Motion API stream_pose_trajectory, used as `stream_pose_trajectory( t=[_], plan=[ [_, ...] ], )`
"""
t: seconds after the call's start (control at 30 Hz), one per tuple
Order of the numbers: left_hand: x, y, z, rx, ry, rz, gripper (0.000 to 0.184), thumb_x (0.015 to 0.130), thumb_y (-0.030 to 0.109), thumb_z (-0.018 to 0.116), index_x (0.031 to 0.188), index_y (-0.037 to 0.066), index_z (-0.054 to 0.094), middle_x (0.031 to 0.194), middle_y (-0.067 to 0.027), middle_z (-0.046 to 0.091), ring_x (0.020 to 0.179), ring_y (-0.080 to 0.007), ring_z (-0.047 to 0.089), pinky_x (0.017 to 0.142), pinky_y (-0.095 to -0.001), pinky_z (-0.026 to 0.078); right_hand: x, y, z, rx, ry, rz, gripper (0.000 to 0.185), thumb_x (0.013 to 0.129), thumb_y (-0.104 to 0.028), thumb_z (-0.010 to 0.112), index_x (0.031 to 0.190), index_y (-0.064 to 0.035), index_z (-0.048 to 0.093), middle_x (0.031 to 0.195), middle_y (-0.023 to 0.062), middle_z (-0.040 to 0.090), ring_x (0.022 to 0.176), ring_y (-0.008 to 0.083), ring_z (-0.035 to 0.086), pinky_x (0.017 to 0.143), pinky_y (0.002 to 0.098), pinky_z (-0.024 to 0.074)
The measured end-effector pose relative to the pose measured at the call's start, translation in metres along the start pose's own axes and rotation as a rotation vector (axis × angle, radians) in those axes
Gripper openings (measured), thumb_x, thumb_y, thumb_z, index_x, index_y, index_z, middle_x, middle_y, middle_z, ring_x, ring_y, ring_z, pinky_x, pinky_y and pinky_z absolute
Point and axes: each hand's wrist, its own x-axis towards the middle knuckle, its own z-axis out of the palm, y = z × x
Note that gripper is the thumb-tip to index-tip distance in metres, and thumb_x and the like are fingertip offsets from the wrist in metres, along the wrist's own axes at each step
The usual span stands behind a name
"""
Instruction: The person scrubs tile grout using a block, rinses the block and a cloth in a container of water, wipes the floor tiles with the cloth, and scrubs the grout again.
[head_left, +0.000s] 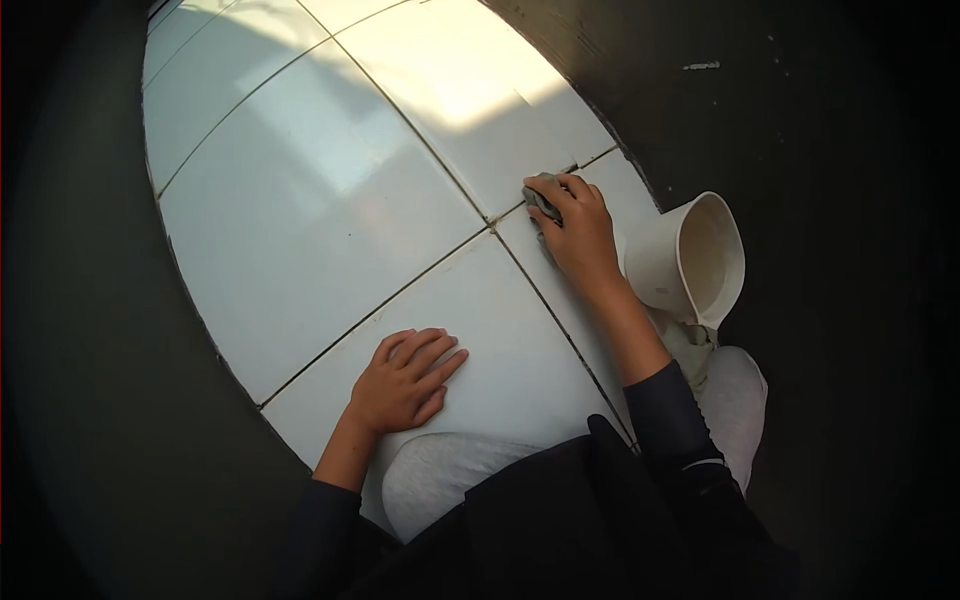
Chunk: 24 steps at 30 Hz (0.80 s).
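My right hand [577, 228] is closed on a crumpled grey cloth [540, 203], pressed onto a dark joint between white tiles, a little right of where the joints cross. The fingers hide much of the cloth. Nearer to me on the left, my left hand [408, 383] rests flat on a white tile [500, 330], fingers stretched out, holding nothing. To the right of my right forearm, a white plastic jug [655, 262] is tilted with its mouth facing right.
The tiled surface [300, 230] curves away ahead, with dark joints and bright sunlight at its far end. Dark ground [820, 300] borders it. My knees in light grey trousers [440, 480] are close to the tiles. Pale greenish fabric [690, 350] shows below the jug.
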Motion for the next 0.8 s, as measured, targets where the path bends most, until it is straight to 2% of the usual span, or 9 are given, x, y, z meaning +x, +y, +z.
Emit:
stream_pose_trajectory(
  t=[0.1,0.27,0.33,0.4,0.47,0.53,0.63,0.8],
  plan=[
    [0.0,0.001,0.0,-0.002,-0.001,-0.007,0.049,0.075,0.022,0.058,0.124,0.014,0.059,0.126,-0.0051,0.054,0.122,-0.0211,0.047,0.103,-0.0414,0.033,0.02,0.022,-0.006,-0.055,0.075,0.097,0.034,0.078,-0.008,0.071,0.11,-0.0187,0.068,0.107,0.0085,0.061,0.095,0.0299,0.055,0.082,0.039,0.0504],
    [0.0,-0.001,0.001,0.008,0.006,-0.006,0.049,0.076,0.022,0.058,0.125,0.015,0.059,0.127,-0.0047,0.054,0.123,-0.021,0.047,0.103,-0.0415,0.033,0.008,0.003,-0.003,-0.088,0.092,0.026,0.034,0.078,-0.007,0.071,0.11,-0.018,0.068,0.106,0.0088,0.061,0.094,0.0301,0.055,0.082,0.0391,0.0503],
    [-0.003,0.001,0.002,0.004,-0.001,-0.008,0.049,0.076,0.022,0.057,0.125,0.015,0.058,0.127,-0.0045,0.054,0.123,-0.0211,0.047,0.103,-0.0415,0.033,0.004,-0.003,-0.006,-0.032,-0.011,0.007,0.034,0.078,-0.007,0.071,0.11,-0.0179,0.068,0.106,0.009,0.061,0.094,0.0299,0.055,0.083,0.039,0.0501],
    [-0.001,0.0,0.001,0.003,-0.008,-0.011,0.049,0.077,0.022,0.057,0.125,0.015,0.058,0.127,-0.0044,0.054,0.123,-0.0211,0.046,0.103,-0.0415,0.033,0.015,0.021,-0.009,-0.05,0.002,0.017,0.034,0.078,-0.007,0.071,0.11,-0.0181,0.068,0.107,0.0093,0.061,0.095,0.0297,0.055,0.084,0.039,0.0498],
    [-0.002,0.0,0.0,0.006,-0.009,-0.011,0.049,0.077,0.022,0.057,0.125,0.015,0.058,0.127,-0.0045,0.054,0.123,-0.0212,0.046,0.103,-0.0414,0.033,0.026,0.039,-0.01,-0.126,0.108,0.089,0.034,0.078,-0.006,0.07,0.111,-0.0181,0.068,0.108,0.0095,0.061,0.095,0.0297,0.055,0.085,0.0389,0.0497],
    [-0.001,0.001,0.0,0.006,-0.006,-0.008,0.049,0.077,0.022,0.057,0.125,0.015,0.058,0.127,-0.0045,0.054,0.123,-0.0213,0.046,0.103,-0.0414,0.032,0.026,0.03,-0.009,-0.136,0.117,0.102,0.034,0.078,-0.005,0.069,0.11,-0.0184,0.068,0.108,0.0099,0.061,0.095,0.03,0.055,0.085,0.0389,0.0496],
    [-0.001,-0.001,0.001,0.01,-0.012,-0.009,0.049,0.077,0.022,0.057,0.125,0.015,0.058,0.128,-0.0045,0.053,0.123,-0.0213,0.046,0.103,-0.0414,0.032,0.007,0.007,-0.001,-0.074,0.037,0.002,0.033,0.078,-0.006,0.07,0.109,-0.0189,0.068,0.105,0.0096,0.062,0.095,0.0307,0.055,0.083,0.0394,0.0494],
    [-0.001,0.0,0.0,0.004,-0.008,-0.008,0.049,0.076,0.022,0.058,0.125,0.015,0.058,0.127,-0.0043,0.054,0.123,-0.021,0.047,0.103,-0.0415,0.032,0.024,0.032,-0.005,-0.133,0.083,0.095,0.034,0.078,-0.006,0.071,0.109,-0.0184,0.067,0.106,0.0084,0.061,0.095,0.0311,0.055,0.083,0.039,0.0492]
  ],
)
